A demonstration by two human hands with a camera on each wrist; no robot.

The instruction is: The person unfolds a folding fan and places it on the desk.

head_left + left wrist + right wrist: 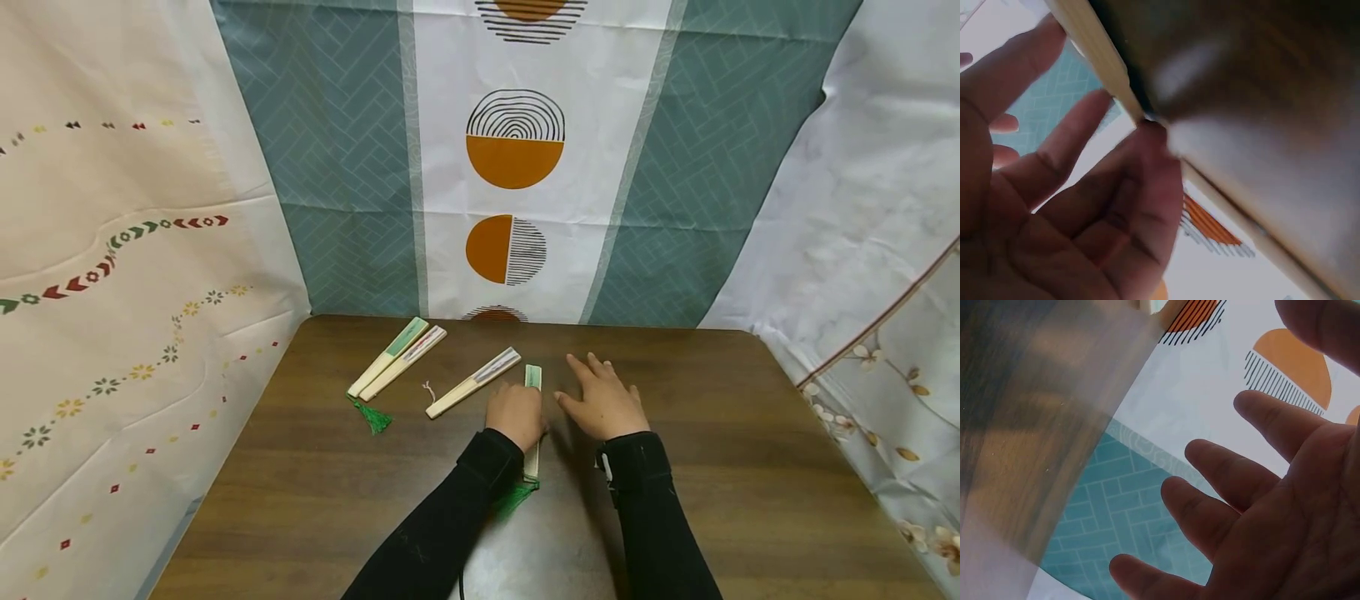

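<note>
A closed folding fan (532, 377) with pale ribs and a green label lies lengthwise in the middle of the table. Its green tassel (516, 498) trails toward the near side, partly behind the left sleeve. My left hand (516, 414) grips this fan from its left side and covers part of it. The left wrist view shows fingertips against the edge of the pale fan (1100, 53). Just right of the fan, my right hand (606, 402) hovers with fingers spread and holds nothing. In the right wrist view, that hand (1297, 494) has its fingers apart.
Two closed fans lie side by side at the back left, one green-labelled (390, 357) and one white-labelled (405, 362), with a green tassel (373, 418) below. Another closed fan (474, 382) lies slanted left of my left hand. Patterned cloths surround the brown table (300, 500).
</note>
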